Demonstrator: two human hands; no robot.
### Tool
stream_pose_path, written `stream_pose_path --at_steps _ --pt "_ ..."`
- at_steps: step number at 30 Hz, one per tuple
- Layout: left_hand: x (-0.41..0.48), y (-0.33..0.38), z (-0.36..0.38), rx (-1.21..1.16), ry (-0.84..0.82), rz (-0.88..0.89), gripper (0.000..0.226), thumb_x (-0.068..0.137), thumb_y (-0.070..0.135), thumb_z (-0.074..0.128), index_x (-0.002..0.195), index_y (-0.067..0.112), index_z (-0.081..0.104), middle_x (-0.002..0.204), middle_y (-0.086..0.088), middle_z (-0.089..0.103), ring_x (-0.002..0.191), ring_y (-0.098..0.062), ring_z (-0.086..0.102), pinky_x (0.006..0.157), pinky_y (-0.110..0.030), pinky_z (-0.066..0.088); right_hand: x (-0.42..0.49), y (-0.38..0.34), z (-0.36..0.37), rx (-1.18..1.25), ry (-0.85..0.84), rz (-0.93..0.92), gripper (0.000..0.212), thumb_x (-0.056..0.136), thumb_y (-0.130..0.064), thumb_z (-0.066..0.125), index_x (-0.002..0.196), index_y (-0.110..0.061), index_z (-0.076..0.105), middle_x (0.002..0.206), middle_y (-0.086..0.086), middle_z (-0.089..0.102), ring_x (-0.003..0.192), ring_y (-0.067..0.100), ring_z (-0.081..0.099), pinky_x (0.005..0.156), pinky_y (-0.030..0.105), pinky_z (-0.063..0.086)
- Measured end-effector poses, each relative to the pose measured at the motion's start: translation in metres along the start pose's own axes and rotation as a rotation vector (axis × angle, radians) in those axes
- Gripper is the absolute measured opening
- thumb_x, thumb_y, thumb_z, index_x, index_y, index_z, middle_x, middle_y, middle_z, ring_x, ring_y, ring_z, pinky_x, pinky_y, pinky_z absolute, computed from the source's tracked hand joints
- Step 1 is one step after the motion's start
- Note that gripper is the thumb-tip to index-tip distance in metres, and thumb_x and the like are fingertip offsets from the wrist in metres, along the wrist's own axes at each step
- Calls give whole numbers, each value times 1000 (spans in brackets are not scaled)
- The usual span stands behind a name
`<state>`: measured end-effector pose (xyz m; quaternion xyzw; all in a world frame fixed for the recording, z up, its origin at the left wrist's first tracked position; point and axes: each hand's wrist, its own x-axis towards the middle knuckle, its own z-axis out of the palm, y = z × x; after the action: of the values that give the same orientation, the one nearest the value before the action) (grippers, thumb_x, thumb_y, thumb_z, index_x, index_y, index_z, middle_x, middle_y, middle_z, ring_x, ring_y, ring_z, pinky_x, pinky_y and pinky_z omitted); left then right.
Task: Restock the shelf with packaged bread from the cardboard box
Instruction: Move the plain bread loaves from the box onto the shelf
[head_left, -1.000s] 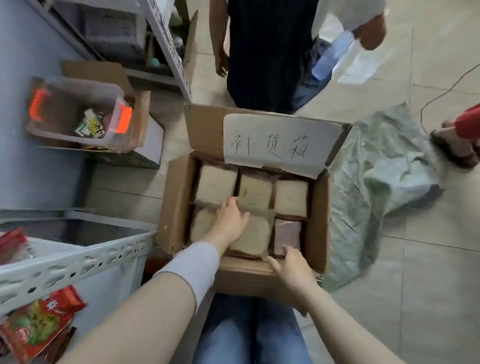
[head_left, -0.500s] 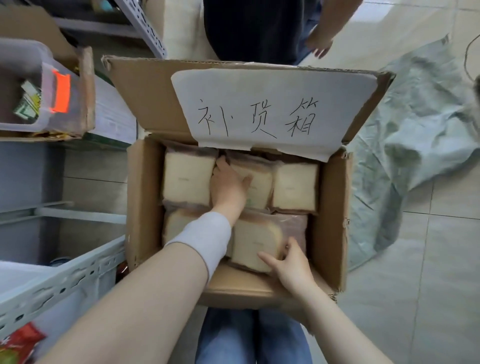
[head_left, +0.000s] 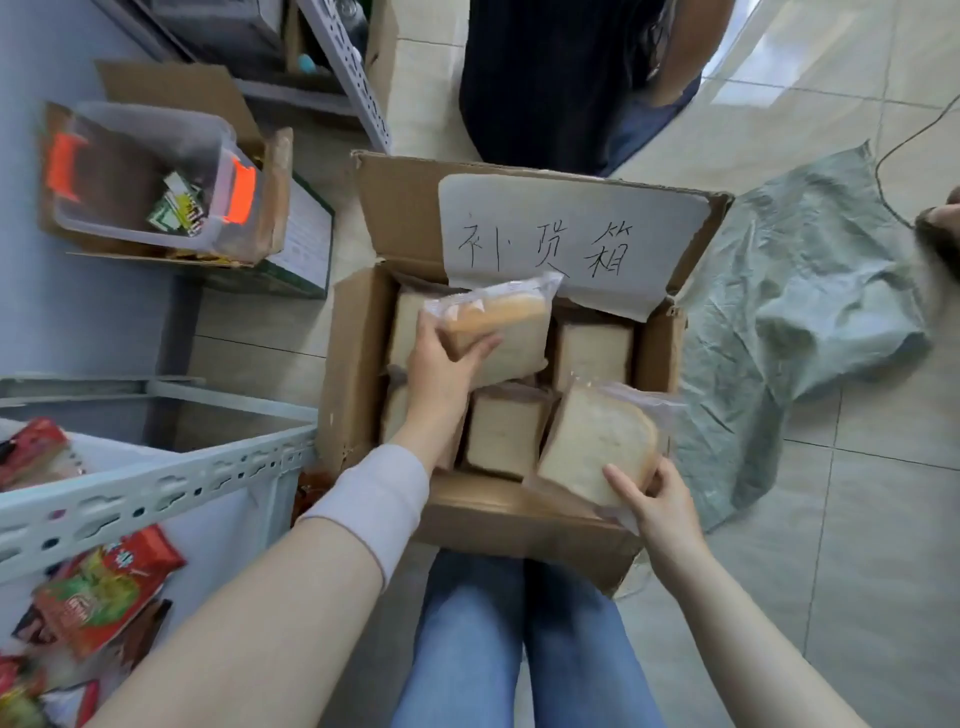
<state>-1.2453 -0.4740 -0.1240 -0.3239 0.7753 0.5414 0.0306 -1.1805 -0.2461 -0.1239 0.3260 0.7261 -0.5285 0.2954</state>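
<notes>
Two packs of bread are up out of the cardboard box (head_left: 358, 364), one in each hand. The left grip (head_left: 441, 364) is curled round the near left corner of the upper pack (head_left: 504, 322) and holds it tilted above the box's far row. The right grip (head_left: 657, 499) is wrapped round the lower right edge of the second pack (head_left: 597, 447), which leans at the box's near right corner. More packs (head_left: 592, 353) stand on edge inside.

The bread looks light and soft, and its thin wrapper looks slick, with loose film at the ends. A hard squeeze would likely dent the slices. The firmer crust edges seem the safer hold, with fingers spread rather than pinching the film.

Both forearms reach forward over the knees. The left arm is stretched farther and the right is drawn in close. The shelf (head_left: 156, 488) is on the left, just beside the box.
</notes>
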Motion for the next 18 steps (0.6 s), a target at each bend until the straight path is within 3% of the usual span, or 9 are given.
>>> stream_pose_path --at_steps 3,6,7,9,10,12,18 --pt "-40 35 -51 -113 130 54 41 77 38 70 107 21 47 85 13 55 74 15 52 67 -7 43 -36 -23 -8 55 -98 -58 21 81 -9 68 99 -10 57 103 14 68 93 28 65 90 50 51" --pt "-93 71 -106 -187 255 57 58 74 55 64 117 21 44 108 -4 62 101 -12 59 88 -30 48 -80 -51 -12 17 -242 -149 31 77 -14 71 105 -14 58 103 7 69 93 23 67 88 47 53" --pt "-114 81 -125 -235 304 87 54 73 55 63 113 23 45 108 1 62 101 -9 60 87 -23 49 -96 -60 -11 -12 -285 -196 31 76 -16 72 104 -17 58 103 6 70 92 21 68 86 43 55" --pt "-160 100 -166 -287 434 177 31 79 44 65 99 31 45 95 15 58 85 14 56 75 -4 44 -131 -77 -6 -66 -369 -302 29 76 -16 72 102 -19 59 103 6 70 90 18 68 78 31 58" --pt "-186 109 -187 -281 511 218 24 81 37 65 93 33 45 89 17 55 77 17 54 70 -1 42 -150 -84 -3 -78 -418 -352 29 76 -16 73 102 -18 59 103 5 70 89 16 68 74 28 59" --pt "-239 123 -227 -297 620 293 22 84 28 65 89 35 45 88 17 52 74 18 52 71 -2 40 -192 -98 3 -110 -512 -450 32 76 -17 73 104 -17 58 100 1 71 89 15 69 68 25 58" --pt "-394 158 -341 -328 933 476 22 81 25 66 84 27 45 82 11 56 69 14 54 67 -7 43 -344 -131 33 -207 -765 -728 35 78 -13 70 111 -9 58 103 6 69 92 20 66 75 30 54"
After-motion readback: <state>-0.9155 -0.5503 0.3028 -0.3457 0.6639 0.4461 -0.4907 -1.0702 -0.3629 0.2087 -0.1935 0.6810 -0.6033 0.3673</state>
